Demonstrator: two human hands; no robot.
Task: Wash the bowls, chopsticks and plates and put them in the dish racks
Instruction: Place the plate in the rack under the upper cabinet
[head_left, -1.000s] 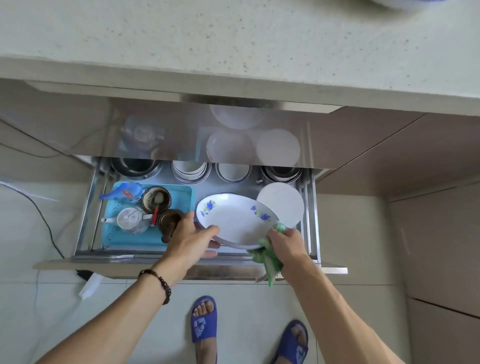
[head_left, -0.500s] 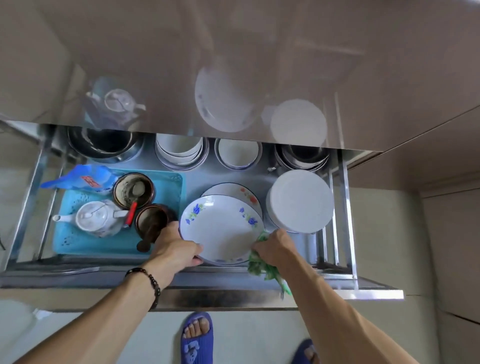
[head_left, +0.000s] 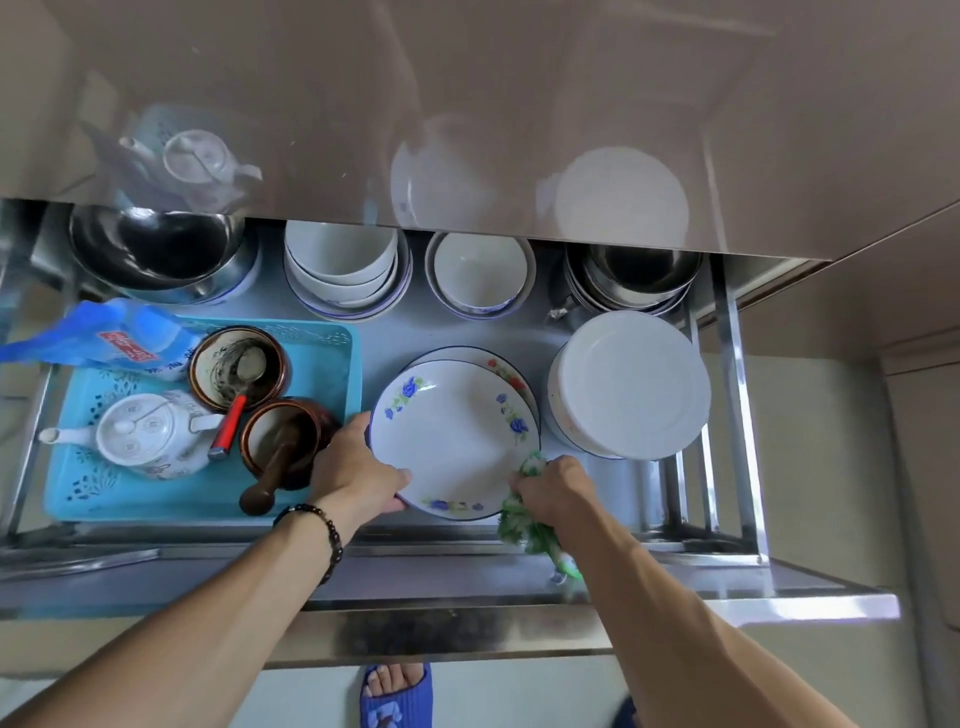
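We look down into a pulled-out steel drawer rack (head_left: 737, 426) set under a glossy beige cabinet front (head_left: 467, 104), whose surface mirrors the crockery below. Pale floor tile shows beneath the drawer's near edge, with one blue sandal (head_left: 396, 696) on it.

Our left hand (head_left: 358, 467) grips the left rim of the blue-flowered plate (head_left: 454, 436), thumb over the edge. Our right hand (head_left: 556, 491) is curled around a green-patterned cloth (head_left: 524, 525) and pinches the plate's near right rim through it. The plate sits in the middle of the drawer, over another plate with red flowers (head_left: 511, 371); we cannot tell whether the two touch.

Just to the right stands a stack of plain white plates (head_left: 628, 384). Along the far row sit a steel bowl (head_left: 156, 249), stacked white bowls (head_left: 345, 270), a further white bowl (head_left: 480, 273) and stacked steel bowls (head_left: 636, 280), all partly cut off by the cabinet front.

On the left a turquoise tray (head_left: 322, 358) holds a white teapot (head_left: 148, 434), two brown jars (head_left: 236, 366) and a blue packet (head_left: 104, 338). A red-handled spoon (head_left: 228, 426) rests in the farther jar and a dark pestle (head_left: 270, 475) leans out of the nearer one. The packet's print is too blurred to read. A dark bead bracelet (head_left: 324, 530) circles our left wrist.
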